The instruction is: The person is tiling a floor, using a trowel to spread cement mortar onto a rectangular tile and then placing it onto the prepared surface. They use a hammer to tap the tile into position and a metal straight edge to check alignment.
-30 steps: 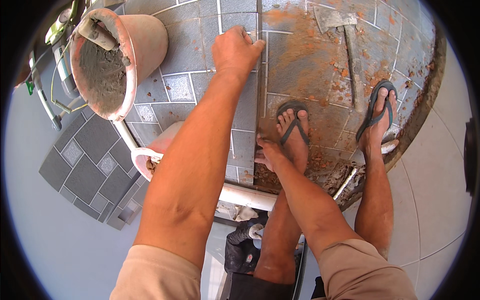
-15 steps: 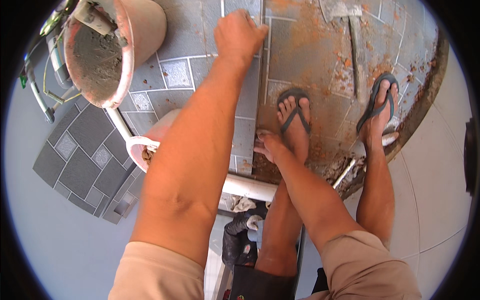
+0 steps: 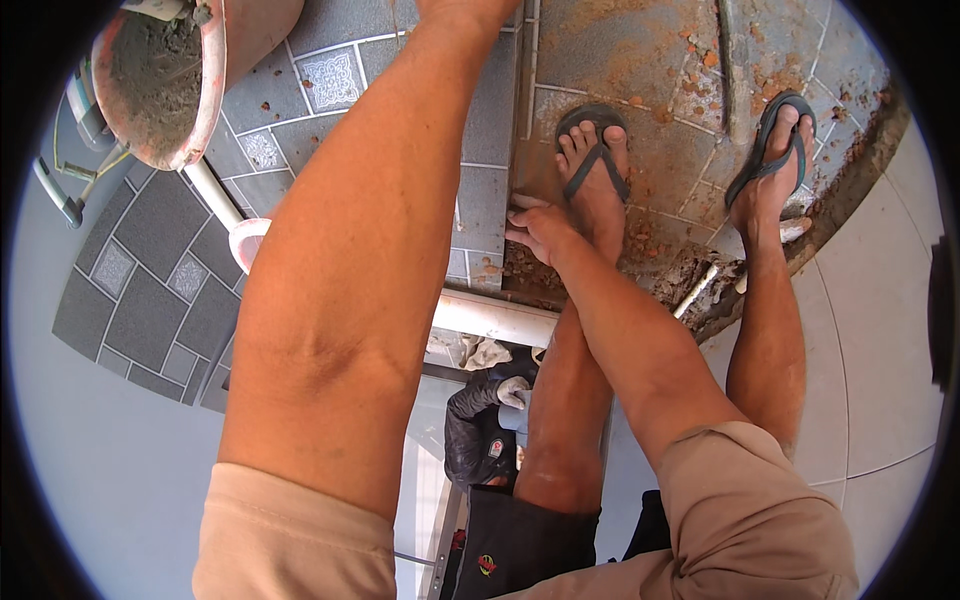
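Observation:
My left forearm reaches up to the top edge, where my left hand is cut off, its fingers out of view, above the grey patterned tiles. My right hand rests low at the straight edge of those tiles, fingers apart and touching it. Beside it my sandalled foot stands on dirt-stained tiling, with loose soil around. My other foot is farther right. Between them, higher up, lies a hammer's long handle; its head is out of view.
Upper left are a bucket of grey mortar, a smaller pail and tools. A white pipe runs below the tile edge. A person in a dark jacket, with a gloved hand, is below. A trench curves along the right.
The view has shifted so the scene sits higher, pushing my left hand and the hammer's head out past the top edge. My right hand stays at the tile edge.

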Motion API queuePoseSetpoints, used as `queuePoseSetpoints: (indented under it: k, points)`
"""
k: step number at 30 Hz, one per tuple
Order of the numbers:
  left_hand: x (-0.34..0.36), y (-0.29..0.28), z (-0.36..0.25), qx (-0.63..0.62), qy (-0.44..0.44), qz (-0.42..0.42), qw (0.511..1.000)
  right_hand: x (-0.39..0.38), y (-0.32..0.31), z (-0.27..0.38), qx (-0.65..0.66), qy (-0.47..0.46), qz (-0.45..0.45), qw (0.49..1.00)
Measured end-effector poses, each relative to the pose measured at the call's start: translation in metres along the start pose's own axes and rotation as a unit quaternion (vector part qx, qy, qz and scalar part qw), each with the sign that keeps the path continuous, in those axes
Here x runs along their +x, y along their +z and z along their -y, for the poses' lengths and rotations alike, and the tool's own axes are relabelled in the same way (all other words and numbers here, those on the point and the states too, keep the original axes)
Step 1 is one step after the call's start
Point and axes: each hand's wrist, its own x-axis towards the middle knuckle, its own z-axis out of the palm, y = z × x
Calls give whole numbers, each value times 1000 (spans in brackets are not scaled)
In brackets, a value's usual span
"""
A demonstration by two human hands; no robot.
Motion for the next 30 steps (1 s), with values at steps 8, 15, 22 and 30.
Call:
queuePoseSetpoints:
  k: [8,15,22,30]
  points:
    - [-5,-10,-9,18,-12,65,998,23,-3,-13,92,55,-69,992]
    - [-21,-11,-21,-16,-23,30,999,32,10,-9,146,133,-177,964]
    - [-114,29,-37,59,98,13,993,-4,20,4,130,100,-132,977]
    - [-142,45,-72,65,-114,85,988,-60,28,21,72,71,-94,990]
